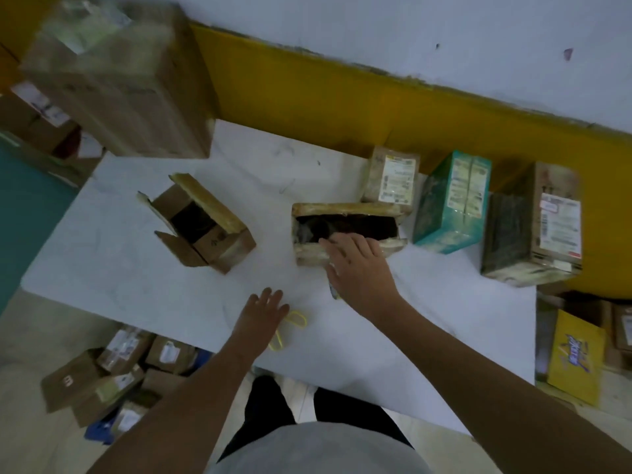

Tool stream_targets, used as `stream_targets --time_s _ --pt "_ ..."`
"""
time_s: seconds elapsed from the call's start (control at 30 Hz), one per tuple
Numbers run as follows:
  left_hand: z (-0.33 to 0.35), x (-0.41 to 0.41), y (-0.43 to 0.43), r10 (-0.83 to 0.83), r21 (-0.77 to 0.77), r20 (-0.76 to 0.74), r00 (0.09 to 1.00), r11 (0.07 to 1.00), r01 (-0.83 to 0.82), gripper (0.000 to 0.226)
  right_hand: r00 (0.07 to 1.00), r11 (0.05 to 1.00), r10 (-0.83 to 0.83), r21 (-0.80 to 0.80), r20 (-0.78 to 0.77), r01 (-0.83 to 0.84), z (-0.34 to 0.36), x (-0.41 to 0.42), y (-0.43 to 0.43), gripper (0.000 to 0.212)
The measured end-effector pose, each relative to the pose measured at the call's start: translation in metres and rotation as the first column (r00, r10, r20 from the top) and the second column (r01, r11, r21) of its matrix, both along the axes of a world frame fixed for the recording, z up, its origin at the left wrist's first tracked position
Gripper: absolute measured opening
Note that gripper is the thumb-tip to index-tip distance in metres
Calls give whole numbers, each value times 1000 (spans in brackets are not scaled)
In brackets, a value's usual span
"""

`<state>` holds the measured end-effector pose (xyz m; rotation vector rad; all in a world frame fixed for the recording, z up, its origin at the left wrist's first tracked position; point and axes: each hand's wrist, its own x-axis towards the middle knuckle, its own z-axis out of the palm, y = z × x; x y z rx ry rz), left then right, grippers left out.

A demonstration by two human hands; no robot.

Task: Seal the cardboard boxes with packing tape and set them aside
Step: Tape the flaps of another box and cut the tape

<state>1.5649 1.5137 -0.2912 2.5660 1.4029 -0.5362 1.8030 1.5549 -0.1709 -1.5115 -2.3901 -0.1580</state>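
Note:
An open cardboard box [345, 210] with dark contents lies at the middle of the white table [171, 278]. My right hand [355, 268] reaches over its near edge, fingers straight and spread, touching the near flap. A second cardboard box [205, 224] stands to the left with its flaps open. My left hand [265, 311] hovers flat over the table's near part, fingers straight, beside yellow-handled scissors [290, 326]. Something small with a yellow edge [336, 294] shows under my right hand; I cannot tell what it is.
Three taped parcels stand along the far right: a brown one [391, 179], a teal one [451, 203] and a dark one [533, 227]. A large carton [119, 83] is at the far left corner. Small boxes [113, 371] lie on the floor left, a yellow box [574, 357] right.

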Motion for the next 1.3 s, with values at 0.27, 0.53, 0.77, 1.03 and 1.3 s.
stream_targets --time_s 0.27,0.53,0.77,1.03,1.3 --pt "-8 0 -9 -78 -12 137 987 997 80 12 963 880 249 -390 -105 -270 -37 -24 -65 24" --pt "35 26 -23 375 -584 371 850 806 -101 15 1000 636 -25 -772 -13 6 -53 -7 -102 65" --pt "79 55 -5 446 -664 417 792 744 -70 6 990 854 132 -501 -58 -143 -34 26 -106 50" --pt "112 85 21 394 -718 350 850 695 -26 28 992 800 44 -599 116 35 13 56 -93 54" --pt "117 119 52 925 -822 296 240 375 -428 35 936 892 -281 -418 -212 173 47 115 -39 48"
